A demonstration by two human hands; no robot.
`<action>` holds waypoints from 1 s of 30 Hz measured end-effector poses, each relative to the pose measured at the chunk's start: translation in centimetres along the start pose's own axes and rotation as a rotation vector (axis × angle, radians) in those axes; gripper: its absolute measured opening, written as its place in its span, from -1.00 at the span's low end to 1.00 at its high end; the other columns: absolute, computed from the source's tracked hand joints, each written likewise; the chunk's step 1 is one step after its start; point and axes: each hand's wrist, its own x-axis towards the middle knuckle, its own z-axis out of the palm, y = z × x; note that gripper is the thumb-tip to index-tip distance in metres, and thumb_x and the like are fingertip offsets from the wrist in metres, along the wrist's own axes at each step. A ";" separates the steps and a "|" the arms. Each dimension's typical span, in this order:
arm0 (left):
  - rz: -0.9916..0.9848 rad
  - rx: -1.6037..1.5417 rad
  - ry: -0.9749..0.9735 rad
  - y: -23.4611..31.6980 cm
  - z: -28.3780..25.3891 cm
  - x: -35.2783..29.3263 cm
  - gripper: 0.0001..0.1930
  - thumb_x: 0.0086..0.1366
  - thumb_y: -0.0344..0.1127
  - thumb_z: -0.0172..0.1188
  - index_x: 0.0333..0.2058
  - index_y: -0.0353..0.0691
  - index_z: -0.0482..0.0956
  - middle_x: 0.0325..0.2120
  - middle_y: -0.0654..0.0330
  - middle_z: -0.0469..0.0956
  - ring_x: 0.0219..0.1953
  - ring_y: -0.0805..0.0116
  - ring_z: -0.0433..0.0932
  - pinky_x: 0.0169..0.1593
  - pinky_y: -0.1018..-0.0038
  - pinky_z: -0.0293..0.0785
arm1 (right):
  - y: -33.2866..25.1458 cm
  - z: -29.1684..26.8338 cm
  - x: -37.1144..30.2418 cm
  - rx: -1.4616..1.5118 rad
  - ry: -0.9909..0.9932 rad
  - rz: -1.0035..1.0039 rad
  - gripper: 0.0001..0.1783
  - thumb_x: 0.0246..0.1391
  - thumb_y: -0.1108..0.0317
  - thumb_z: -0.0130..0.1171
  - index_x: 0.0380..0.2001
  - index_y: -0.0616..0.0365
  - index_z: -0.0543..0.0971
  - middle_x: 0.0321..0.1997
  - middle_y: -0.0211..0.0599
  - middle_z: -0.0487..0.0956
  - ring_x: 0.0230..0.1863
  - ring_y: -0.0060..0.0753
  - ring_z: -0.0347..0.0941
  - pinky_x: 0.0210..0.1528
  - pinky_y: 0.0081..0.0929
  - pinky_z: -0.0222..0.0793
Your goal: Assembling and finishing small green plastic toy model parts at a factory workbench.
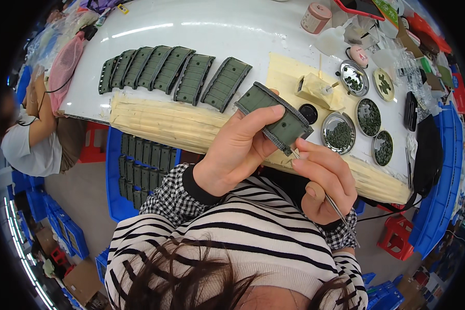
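Nearest, at the lower centre, is the wearer's striped top. The left hand, at the centre, grasps a curved green panel, thumb on its face and fingers behind. The right hand, right of centre, pinches a thin metal tool, whose upper tip meets the panel's lower right corner; whether it bears on the surface cannot be told. The panel is tilted and, as seen, overlaps the table's front edge. That edge carries a yellow padded roll, running from left of centre to the lower right.

Below the roll, at left, a blue crate contains rows of similar panels; a red stool stands at lower right.

Beyond the roll, just right of the held panel, lie a black round dish and a metal dish of small dark-green pieces. Further dishes crowd the right side, limiting sideways room there. A yellow block stands on a yellow sheet above the held panel.

At upper left, seven panels form a row, the rightmost two spaced apart. Behind them a broad stretch of white tabletop reaches toward the top, where a pink canister stands at upper right.
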 end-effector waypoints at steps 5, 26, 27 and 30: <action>-0.005 -0.017 -0.015 0.0 -0.1 0.1 -0.61 0.30 -0.34 0.15 0.08 -0.15 0.32 -0.12 0.10 0.53 -0.09 0.31 0.57 -0.05 0.35 0.56 | 0.1 0.1 0.0 -0.012 0.001 -0.004 -0.69 0.01 0.48 0.24 -0.13 0.34 0.56 -0.12 -0.03 0.53 0.01 -0.02 0.51 0.01 -0.26 0.49; 0.063 -0.511 -0.442 1.8 -1.1 1.1 -0.43 0.43 -0.01 -0.09 0.22 -0.32 0.12 0.10 -0.17 0.29 0.05 0.11 0.48 0.13 0.39 0.53 | 1.7 0.0 -2.5 0.314 0.635 0.139 -0.30 0.32 -0.18 -0.37 0.00 0.28 0.42 -0.52 -0.11 0.50 -0.50 -0.27 0.51 -0.24 -0.14 0.56; 0.000 -0.564 -0.421 1.8 -0.9 1.4 -0.42 0.41 -0.01 -0.05 0.19 -0.34 0.14 0.08 -0.14 0.30 0.03 0.15 0.49 0.11 0.44 0.55 | 1.6 0.1 -2.5 0.315 0.630 0.133 -0.30 0.32 -0.18 -0.36 0.00 0.28 0.42 -0.52 -0.11 0.50 -0.50 -0.27 0.51 -0.24 -0.14 0.55; -0.144 -0.646 -0.348 1.8 0.3 1.7 -0.38 0.32 0.02 0.11 0.06 -0.46 0.23 0.00 -0.03 0.30 -0.06 0.31 0.51 0.05 0.61 0.59 | 1.3 0.4 -2.1 0.317 0.608 0.097 -0.33 0.32 -0.16 -0.31 -0.02 0.31 0.42 -0.48 -0.08 0.54 -0.51 -0.29 0.51 -0.24 -0.17 0.55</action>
